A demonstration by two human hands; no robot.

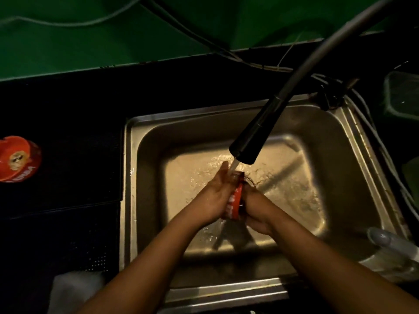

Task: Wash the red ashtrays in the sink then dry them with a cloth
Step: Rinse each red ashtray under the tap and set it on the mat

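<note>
A red ashtray (235, 200) stands on edge between my two hands over the middle of the steel sink (149, 177). My left hand (214, 196) presses flat against its left face, and my right hand (256, 208) grips its right side. Water streams from the black faucet head (251, 137) onto the ashtray's top edge. A second red ashtray (19, 158) with a round picture inside lies on the dark counter at the far left. A pale cloth (74, 288) lies at the lower left.
The grey faucet hose (328, 48) arcs in from the upper right above the sink. Cables run along the green wall behind. A clear container (402, 94) sits at the right edge. A pale glove-like item (390, 248) rests by the sink's lower right corner.
</note>
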